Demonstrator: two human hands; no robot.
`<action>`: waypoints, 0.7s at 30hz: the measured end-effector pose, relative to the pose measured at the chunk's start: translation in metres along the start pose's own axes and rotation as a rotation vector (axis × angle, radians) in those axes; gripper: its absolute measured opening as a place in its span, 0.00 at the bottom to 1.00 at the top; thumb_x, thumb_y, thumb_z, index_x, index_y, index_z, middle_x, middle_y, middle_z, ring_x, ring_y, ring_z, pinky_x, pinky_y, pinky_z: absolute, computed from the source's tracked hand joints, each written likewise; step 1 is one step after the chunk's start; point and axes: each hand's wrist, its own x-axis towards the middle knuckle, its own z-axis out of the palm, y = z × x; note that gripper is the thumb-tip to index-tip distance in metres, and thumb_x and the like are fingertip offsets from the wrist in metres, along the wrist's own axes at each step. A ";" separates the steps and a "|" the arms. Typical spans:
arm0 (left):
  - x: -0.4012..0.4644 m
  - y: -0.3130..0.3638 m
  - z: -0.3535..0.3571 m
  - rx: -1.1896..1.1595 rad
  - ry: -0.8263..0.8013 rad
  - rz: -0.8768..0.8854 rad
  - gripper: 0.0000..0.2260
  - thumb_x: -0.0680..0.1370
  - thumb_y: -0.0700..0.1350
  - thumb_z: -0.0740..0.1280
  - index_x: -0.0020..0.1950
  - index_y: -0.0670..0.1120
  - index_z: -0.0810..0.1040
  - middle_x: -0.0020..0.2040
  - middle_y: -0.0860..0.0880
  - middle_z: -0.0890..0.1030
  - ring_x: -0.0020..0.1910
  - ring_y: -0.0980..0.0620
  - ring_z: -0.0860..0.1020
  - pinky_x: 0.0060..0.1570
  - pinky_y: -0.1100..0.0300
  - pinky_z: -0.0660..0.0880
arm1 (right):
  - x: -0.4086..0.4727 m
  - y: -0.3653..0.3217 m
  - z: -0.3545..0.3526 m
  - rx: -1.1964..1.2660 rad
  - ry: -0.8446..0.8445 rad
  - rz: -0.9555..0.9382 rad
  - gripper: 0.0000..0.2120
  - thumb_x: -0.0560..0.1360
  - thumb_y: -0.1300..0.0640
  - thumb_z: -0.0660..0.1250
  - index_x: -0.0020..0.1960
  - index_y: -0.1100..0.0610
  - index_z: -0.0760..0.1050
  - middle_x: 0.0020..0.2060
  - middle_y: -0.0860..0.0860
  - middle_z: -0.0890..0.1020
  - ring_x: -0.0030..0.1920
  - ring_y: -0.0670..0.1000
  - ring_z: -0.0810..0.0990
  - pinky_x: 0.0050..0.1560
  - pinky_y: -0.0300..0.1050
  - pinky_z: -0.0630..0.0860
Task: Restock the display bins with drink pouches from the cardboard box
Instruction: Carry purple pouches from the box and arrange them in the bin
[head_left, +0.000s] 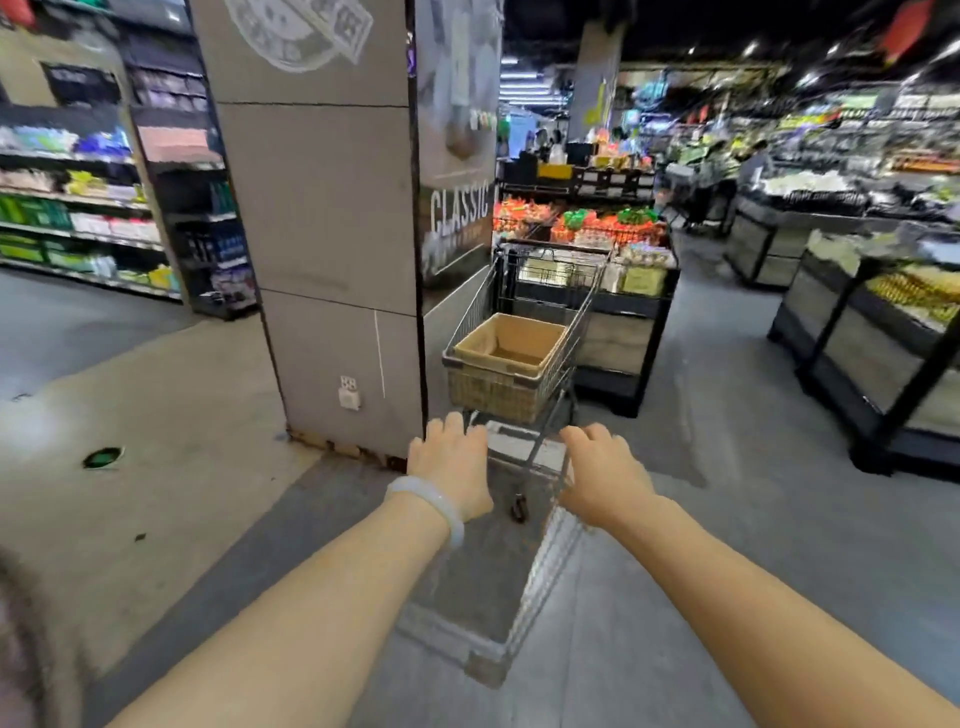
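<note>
Wheeled trolley past pillar toward produce bins.

Read "CLASSIC" on pillar (332, 218) poster. Stood beyond: display bins (597, 270); nearer, trolley (524, 332) carrying open cardboard box (506, 345), seemingly empty, no pouches visible. Left hand (451, 462) and right hand (602, 475) rested at handle end, fingers loosely spread, not clamped. Judged: transport step; next, park beside bins or fetch stock.

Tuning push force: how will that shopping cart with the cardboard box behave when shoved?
The shopping cart probably rolls easily: it stands on casters on smooth floor. Likely light, since the cardboard box looks open and mostly empty. It may swerve toward the pillar close on its left. Left hand and right hand look open near the handle; grip unclear.
</note>
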 end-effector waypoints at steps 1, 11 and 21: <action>0.024 0.003 0.003 0.000 -0.013 0.016 0.25 0.73 0.51 0.69 0.67 0.47 0.64 0.65 0.44 0.64 0.65 0.41 0.65 0.59 0.48 0.68 | 0.021 0.008 0.002 0.001 -0.002 0.017 0.24 0.75 0.59 0.66 0.68 0.55 0.61 0.64 0.56 0.66 0.64 0.59 0.66 0.53 0.48 0.70; 0.276 0.003 0.037 -0.033 -0.078 0.016 0.25 0.73 0.52 0.70 0.65 0.48 0.65 0.65 0.44 0.64 0.64 0.42 0.64 0.59 0.50 0.67 | 0.279 0.066 0.006 0.003 -0.037 0.048 0.28 0.75 0.60 0.65 0.71 0.54 0.58 0.65 0.56 0.65 0.63 0.60 0.66 0.57 0.54 0.74; 0.512 -0.045 0.046 -0.055 -0.083 -0.062 0.28 0.73 0.51 0.69 0.70 0.48 0.63 0.68 0.44 0.63 0.67 0.42 0.63 0.62 0.48 0.68 | 0.525 0.066 0.006 0.052 -0.099 -0.026 0.30 0.72 0.59 0.68 0.70 0.54 0.60 0.63 0.55 0.67 0.64 0.59 0.67 0.61 0.55 0.73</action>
